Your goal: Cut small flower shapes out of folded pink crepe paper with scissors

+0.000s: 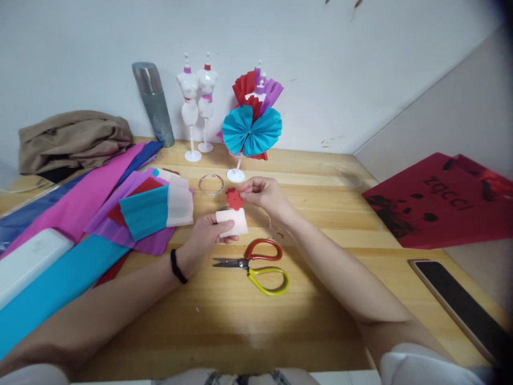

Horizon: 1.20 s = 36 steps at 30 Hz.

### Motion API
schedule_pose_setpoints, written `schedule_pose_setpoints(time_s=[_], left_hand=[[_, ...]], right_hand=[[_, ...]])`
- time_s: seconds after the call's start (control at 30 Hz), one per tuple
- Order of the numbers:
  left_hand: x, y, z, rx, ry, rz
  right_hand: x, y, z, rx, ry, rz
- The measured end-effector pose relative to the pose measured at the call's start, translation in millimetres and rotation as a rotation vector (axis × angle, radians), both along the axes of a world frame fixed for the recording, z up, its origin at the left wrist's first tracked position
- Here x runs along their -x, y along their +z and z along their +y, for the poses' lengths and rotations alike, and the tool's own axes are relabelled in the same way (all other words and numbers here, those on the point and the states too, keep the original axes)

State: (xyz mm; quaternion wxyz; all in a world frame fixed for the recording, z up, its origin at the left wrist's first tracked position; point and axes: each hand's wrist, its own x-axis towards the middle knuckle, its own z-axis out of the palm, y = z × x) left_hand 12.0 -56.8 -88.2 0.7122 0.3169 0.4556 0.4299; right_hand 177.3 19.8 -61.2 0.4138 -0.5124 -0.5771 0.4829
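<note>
My left hand (210, 230) pinches a small pale square of paper (236, 222), thumb on top, above the wooden table. Just beyond it, my right hand (260, 193) has its thumb and finger closed on the edge of a red paper flower (234, 199). The flower hangs close to the upper edge of the pale square; I cannot tell whether they touch. Below both hands lie scissors (242, 263) with one red and one yellow handle, blades pointing left. Red paper scraps (279, 235) are scattered beside them.
Coloured paper sheets (146, 211), a white box (36, 262) and brown cloth (76, 139) lie left. A flask (154, 104), white mannequins (190, 107) and a mannequin in a blue pleated paper dress (252, 131) stand behind. A phone (457, 305) and red bag (436, 203) are right.
</note>
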Motion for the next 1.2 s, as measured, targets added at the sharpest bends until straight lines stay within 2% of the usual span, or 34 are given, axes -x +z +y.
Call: schedule_pose_setpoints(time_s=[0.2,0.33,0.47,0.57,0.67,0.73,0.8,0.87,0.93,1.03,1.2], left_hand=[[1,-2.9,0,-0.02,-0.031,0.011],[1,-4.2,0,-0.032,-0.036,0.007],[0,-4.4,1,-0.026,-0.039,0.013],[0,-4.4,1,-0.02,-0.03,0.0],[1,-4.4,2,-0.023,-0.016,-0.016],[2,-3.8,2,-0.035,-0.017,-0.025],[2,-2.5,2,-0.054,-0.035,-0.027],[2,-0.5,2,-0.06,-0.044,-0.007],[2,2.1,2,-0.059,-0.044,0.032],[0,6.7,2,-0.077,-0.049,0.098],[2,14.5,2,-0.131,-0.066,0.168]], right_hand=[[4,-35.2,53,-0.023,-0.092,-0.138],[3,-49.4,61,-0.082,-0.078,-0.24],[-2,-47.2,59,-0.137,-0.063,-0.278],[-5,-38.8,52,-0.152,-0.05,-0.263],[-9,-24.8,32,-0.128,0.004,-0.21],[-11,-13.2,12,-0.072,0.099,-0.142],[-12,-2.7,-9,0.054,0.242,0.032],[-12,3.4,-27,0.078,0.302,0.053],[-9,3.5,-37,0.107,0.334,0.037],[-4,-2.9,-43,0.122,0.29,0.04],[1,-6.3,-45,0.168,0.238,0.177]])
